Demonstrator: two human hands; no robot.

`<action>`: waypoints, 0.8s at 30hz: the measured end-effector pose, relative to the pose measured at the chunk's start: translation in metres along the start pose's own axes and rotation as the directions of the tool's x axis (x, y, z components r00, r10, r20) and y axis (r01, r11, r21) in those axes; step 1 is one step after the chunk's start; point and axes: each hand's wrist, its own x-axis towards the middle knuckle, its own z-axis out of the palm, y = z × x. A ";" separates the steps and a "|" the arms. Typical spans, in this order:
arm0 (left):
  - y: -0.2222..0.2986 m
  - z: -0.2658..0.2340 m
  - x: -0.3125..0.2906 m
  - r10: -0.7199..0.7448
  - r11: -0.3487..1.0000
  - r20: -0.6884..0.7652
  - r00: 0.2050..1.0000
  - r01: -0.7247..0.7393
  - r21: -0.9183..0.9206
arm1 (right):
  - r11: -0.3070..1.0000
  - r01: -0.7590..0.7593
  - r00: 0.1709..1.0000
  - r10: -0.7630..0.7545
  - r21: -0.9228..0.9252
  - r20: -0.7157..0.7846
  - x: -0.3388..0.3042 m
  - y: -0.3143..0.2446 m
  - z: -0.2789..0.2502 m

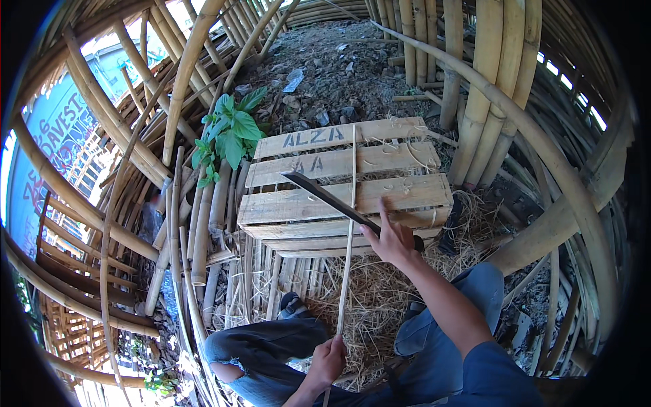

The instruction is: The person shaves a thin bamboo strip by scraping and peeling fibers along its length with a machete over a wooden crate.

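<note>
My left hand (327, 361) is closed round the lower part of a long, thin bamboo strip (348, 271), low between my knees. The strip runs away from me and its far part lies over a slatted wooden crate (285, 207). Over the crate's near edge, my right hand (392, 239) grips a machete (324, 195) with its forefinger stretched out. The long dark blade points to the far left and crosses the strip; I cannot tell whether the two touch. Behind my right hand the dark handle end shows.
Straw-like bamboo shavings (373, 298) cover the ground between my legs and the crate. Bamboo poles (200, 237) and a leafy green plant (234, 132) stand left of the crate. At right, a curved bamboo pole (536, 139) slants past thick upright posts (485, 88). Rubble (312, 68) lies beyond.
</note>
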 end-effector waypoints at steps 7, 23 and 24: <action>0.007 0.005 0.015 0.100 0.980 -0.072 0.992 -0.086 0.177 | 0.998 -0.061 0.997 0.062 -0.007 0.041 -0.002 -0.011 -0.004; -0.006 0.003 0.002 0.081 0.987 -0.060 0.995 -0.072 0.147 | 0.997 -0.074 0.996 0.075 -0.027 0.040 0.000 -0.014 0.001; -0.008 0.001 -0.002 0.079 0.987 -0.061 0.995 -0.069 0.147 | 0.997 -0.074 0.996 0.075 -0.026 0.042 0.000 -0.014 0.001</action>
